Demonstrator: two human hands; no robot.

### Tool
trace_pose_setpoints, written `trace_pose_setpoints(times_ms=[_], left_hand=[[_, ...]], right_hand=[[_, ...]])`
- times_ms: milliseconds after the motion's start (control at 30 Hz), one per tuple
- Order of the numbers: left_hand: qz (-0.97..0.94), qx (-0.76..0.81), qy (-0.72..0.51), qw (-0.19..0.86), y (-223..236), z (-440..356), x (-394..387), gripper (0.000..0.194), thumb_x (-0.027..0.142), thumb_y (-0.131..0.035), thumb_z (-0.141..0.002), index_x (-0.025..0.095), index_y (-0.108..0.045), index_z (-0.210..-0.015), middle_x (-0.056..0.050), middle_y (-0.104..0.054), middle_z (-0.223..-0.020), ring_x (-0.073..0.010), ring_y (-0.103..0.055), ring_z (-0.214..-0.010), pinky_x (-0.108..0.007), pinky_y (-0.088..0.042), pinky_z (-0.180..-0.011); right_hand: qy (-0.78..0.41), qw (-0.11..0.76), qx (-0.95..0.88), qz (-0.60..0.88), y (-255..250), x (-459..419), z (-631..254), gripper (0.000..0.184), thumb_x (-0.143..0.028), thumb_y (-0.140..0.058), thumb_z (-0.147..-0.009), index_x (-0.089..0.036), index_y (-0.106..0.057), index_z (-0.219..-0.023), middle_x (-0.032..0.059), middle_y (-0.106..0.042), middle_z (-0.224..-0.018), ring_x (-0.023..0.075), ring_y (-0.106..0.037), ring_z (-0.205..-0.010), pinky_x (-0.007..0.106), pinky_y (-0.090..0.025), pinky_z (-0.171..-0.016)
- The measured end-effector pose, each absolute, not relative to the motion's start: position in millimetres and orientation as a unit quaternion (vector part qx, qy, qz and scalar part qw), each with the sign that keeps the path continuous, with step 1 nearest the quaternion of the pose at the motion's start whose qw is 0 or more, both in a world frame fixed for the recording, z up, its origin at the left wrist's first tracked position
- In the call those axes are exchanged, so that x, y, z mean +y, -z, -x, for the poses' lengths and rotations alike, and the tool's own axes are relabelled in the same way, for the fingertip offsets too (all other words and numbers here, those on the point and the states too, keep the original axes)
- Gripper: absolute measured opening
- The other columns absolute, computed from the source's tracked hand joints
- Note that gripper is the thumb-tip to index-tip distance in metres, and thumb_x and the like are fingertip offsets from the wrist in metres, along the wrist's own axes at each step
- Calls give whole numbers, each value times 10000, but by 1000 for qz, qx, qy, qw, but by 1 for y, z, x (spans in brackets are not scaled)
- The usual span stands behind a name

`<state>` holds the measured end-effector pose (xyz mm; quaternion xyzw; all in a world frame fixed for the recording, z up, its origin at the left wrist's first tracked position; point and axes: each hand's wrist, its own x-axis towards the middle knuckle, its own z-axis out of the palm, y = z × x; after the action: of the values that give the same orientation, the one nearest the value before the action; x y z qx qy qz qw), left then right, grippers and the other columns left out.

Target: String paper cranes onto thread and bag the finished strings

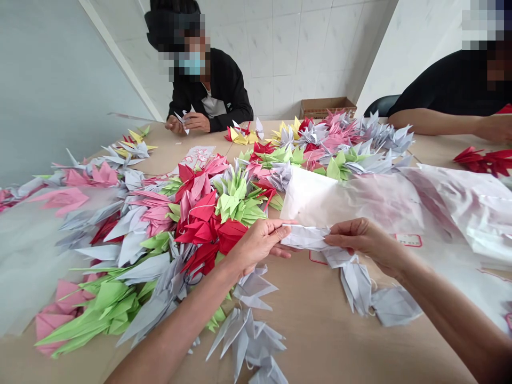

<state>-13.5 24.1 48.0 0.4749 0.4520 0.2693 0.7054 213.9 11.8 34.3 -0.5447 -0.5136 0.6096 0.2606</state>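
Between my two hands lies a flat, pale folded paper piece with layered edges. My left hand clamps its left end, thumb on top and fingers beneath. At the other end my right hand pinches it between thumb and fingertips. Just below hang or lie grey-white folded paper cranes, with bits of pale string showing. More grey paper cranes rest on the table in front of me. Left of my left hand are red paper cranes and green paper cranes.
Piles of folded paper in several colours cover the cardboard-brown table. Clear plastic bags lie at right, another plastic sheet at left. Across the table a masked person holds a white folded paper; another person's arm rests at right. A cardboard box stands behind.
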Motion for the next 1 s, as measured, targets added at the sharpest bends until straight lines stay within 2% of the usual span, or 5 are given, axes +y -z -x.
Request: trace_pose_setpoints(times_ms=[267, 500, 633, 833, 1000], left_hand=[[-481, 432, -278, 710, -44, 14, 23, 422, 329, -632, -799, 156, -602, -1183, -76, -695, -947, -154, -670, -829, -203, -573, -629], [-480, 428, -265, 718, -48, 12, 22, 469, 393, -681, -738, 143, -636, -1132, -78, -693, -910, -157, -652, -826, -222, -563, -644], [-483, 430, -258, 718, -50, 11, 21, 492, 392, -716, -697, 133, -649, -1110, -84, -687, -920, -166, -638, -848, -230, -555, -659], [-471, 423, -256, 731, -50, 11, 20, 502, 366, -728, -691, 130, -640, -1125, -96, -683, -954, -164, -630, -849, -232, -548, -645], [-483, 416, -236, 733, -55, 11, 21, 506, 397, -721, -692, 129, -647, -1115, -112, -673, -1023, -184, -628, -906, -224, -527, -663]], right_hand=[[-610, 277, -511, 539, -37, 8, -209, 318, -431, -699, -659, -138, -599, -587, -36, -442, -511, 55, -312, -488, 239, -185, -479], [-625, 250, -519, 527, -43, 7, -206, 310, -427, -718, -646, -139, -608, -623, -16, -540, -545, 61, -395, -476, 213, -227, -460], [-641, 271, -488, 527, -40, 6, -202, 322, -418, -756, -590, -124, -647, -662, 18, -613, -599, 89, -477, -503, 218, -310, -473], [-639, 297, -471, 531, -40, 5, -200, 347, -408, -804, -511, -118, -647, -619, -20, -541, -530, 62, -427, -478, 201, -307, -456], [-635, 303, -478, 525, -41, 4, -202, 319, -403, -781, -571, -122, -641, -631, -13, -556, -555, 77, -479, -498, 203, -347, -470]])
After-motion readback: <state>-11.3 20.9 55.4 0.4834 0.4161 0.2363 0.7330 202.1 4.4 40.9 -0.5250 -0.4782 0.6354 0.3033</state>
